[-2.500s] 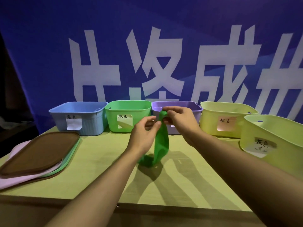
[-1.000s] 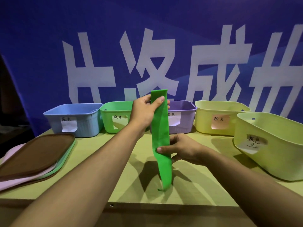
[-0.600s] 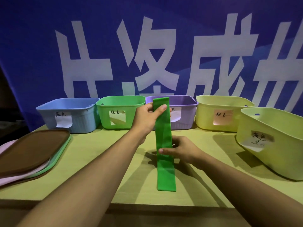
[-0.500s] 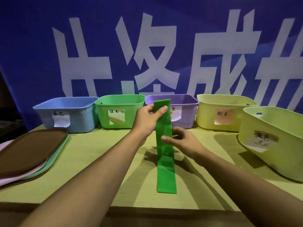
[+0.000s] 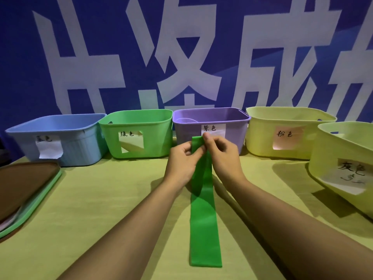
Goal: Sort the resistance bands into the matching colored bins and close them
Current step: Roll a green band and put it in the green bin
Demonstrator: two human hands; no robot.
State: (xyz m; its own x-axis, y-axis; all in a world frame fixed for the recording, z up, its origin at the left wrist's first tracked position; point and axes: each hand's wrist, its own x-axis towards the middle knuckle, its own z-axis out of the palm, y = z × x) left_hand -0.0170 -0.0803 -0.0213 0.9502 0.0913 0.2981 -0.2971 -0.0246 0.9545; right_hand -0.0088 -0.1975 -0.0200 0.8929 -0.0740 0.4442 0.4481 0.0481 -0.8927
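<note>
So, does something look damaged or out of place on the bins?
Yes. The paper label on the blue bin is torn and curling at its lower edge; the other labels lie flat. Lids sit stacked at the table's left, so every bin is open.

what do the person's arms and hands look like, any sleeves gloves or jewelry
Both forearms are bare as far as the frame shows, with no sleeves in view. The left hand and right hand wear no gloves, and no rings, watch or bracelets are visible. No markings show on either arm.
</note>
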